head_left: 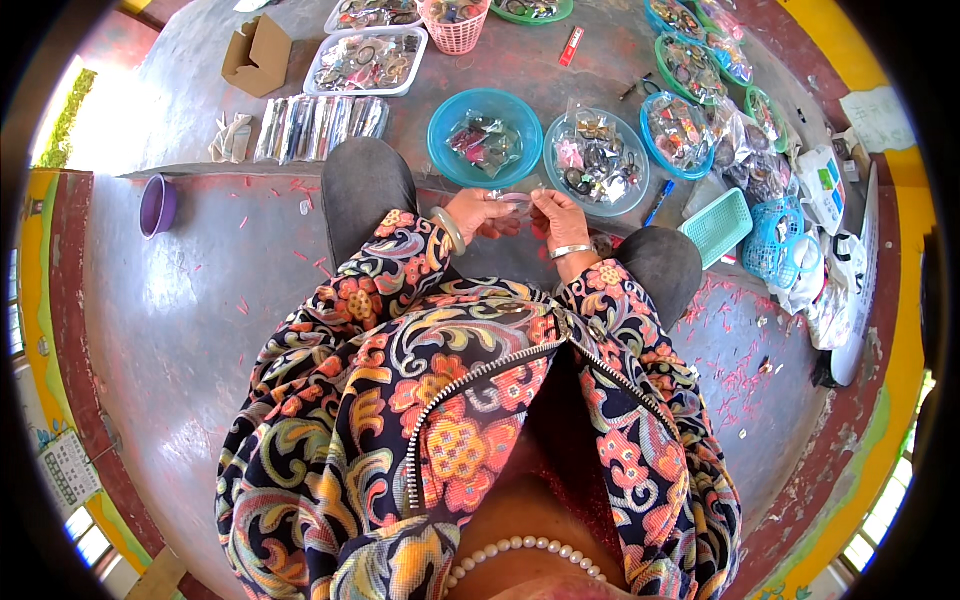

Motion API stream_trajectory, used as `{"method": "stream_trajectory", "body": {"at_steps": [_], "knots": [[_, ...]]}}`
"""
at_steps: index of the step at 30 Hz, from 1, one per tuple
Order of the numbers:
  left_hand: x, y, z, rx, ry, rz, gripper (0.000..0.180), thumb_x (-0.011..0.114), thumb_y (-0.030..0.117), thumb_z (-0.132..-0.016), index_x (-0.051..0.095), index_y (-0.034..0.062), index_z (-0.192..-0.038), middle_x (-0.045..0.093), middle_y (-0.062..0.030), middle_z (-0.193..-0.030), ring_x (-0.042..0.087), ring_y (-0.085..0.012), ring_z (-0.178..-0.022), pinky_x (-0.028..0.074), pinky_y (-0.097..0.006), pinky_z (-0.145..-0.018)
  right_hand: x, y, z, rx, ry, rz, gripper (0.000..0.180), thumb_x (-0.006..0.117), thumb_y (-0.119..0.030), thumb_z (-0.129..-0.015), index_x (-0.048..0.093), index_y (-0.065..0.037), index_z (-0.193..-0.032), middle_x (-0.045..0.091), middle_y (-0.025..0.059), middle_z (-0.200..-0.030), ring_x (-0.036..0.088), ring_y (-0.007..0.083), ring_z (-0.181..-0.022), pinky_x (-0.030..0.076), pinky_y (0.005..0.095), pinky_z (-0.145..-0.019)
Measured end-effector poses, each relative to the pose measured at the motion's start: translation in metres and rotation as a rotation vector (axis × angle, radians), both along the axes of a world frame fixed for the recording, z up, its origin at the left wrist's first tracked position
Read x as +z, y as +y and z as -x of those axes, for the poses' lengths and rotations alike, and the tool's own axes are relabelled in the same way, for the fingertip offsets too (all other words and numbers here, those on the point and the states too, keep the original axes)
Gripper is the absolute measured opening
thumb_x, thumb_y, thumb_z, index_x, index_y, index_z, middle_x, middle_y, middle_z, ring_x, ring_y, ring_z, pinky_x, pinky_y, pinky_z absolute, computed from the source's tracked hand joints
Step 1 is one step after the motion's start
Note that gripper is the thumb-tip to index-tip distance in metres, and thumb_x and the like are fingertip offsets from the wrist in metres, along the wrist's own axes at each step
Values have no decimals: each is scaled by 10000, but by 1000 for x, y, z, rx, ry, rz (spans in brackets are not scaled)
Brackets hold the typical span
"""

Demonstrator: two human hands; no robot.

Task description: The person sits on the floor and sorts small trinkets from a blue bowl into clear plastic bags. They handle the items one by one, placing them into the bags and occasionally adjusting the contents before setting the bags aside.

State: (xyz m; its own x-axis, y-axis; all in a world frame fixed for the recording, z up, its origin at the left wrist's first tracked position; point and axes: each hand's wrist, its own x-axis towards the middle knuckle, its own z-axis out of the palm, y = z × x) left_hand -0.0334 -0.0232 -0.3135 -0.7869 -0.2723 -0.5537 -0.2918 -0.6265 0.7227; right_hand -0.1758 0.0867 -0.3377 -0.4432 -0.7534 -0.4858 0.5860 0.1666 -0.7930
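Note:
Between my knees, my left hand (476, 214) and my right hand (560, 220) pinch opposite ends of a small clear plastic bag (517, 202). What the bag contains is too small to make out. Just beyond my left hand stands a blue plastic bowl (440, 152) with several bagged items in it, dark and pink. Beside it, past my right hand, a pale blue bowl (637, 190) is heaped with small accessories, some dark and ring-shaped, some pink and white.
Rows of long packaged strips (320, 128) lie at left near a brown cardboard box (262, 58) and a white tray (402, 88). At right are a blue marker (659, 203), a green basket (735, 216) and several filled bowls. A purple bowl (156, 208) sits lower left; red scraps litter the floor.

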Motion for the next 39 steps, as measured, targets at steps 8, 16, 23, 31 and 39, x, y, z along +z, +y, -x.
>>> {"method": "stream_trajectory", "body": {"at_steps": [8, 16, 23, 31, 39], "knots": [[-17, -2, 1, 125, -60, 142, 245, 625, 225, -749, 574, 31, -890, 616, -40, -765, 581, -109, -637, 402, -195, -459, -7, 0, 8, 22, 17, 24, 192, 672, -236, -712, 585, -66, -738, 556, 1, -619, 498, 90, -533, 394, 213, -490], [-16, -4, 0, 128, -19, 116, 155, 615, 122, -747, 588, -19, -805, 605, -76, -732, 575, -123, -623, 471, -216, -510, -8, -1, 6, -33, 67, 27, 169, 661, -216, -722, 589, -63, -730, 554, -8, -621, 489, 80, -542, 384, 208, -490], [-25, -4, 0, 211, -40, 4, 173, 594, 108, -764, 559, -20, -875, 585, -79, -787, 577, -145, -683, 491, -244, -608, -4, -5, 8, -12, 124, -14, 228, 606, -252, -765, 560, -68, -892, 576, 3, -731, 511, 91, -568, 378, 201, -473], [-38, -17, 15, 441, -77, 48, 164, 552, 101, -782, 531, -26, -882, 561, -78, -817, 557, -154, -712, 490, -258, -663, -9, -2, 14, -70, 72, -99, 255, 550, -298, -798, 543, -78, -927, 586, 41, -780, 534, 112, -583, 395, 212, -443], [-71, -59, 50, 552, -87, 74, 220, 568, 156, -781, 526, -15, -912, 540, -84, -814, 556, -164, -667, 505, -277, -586, -1, -1, 12, 16, 37, -118, 256, 541, -265, -806, 546, -47, -940, 586, 62, -772, 540, 113, -578, 435, 215, -475]]}}
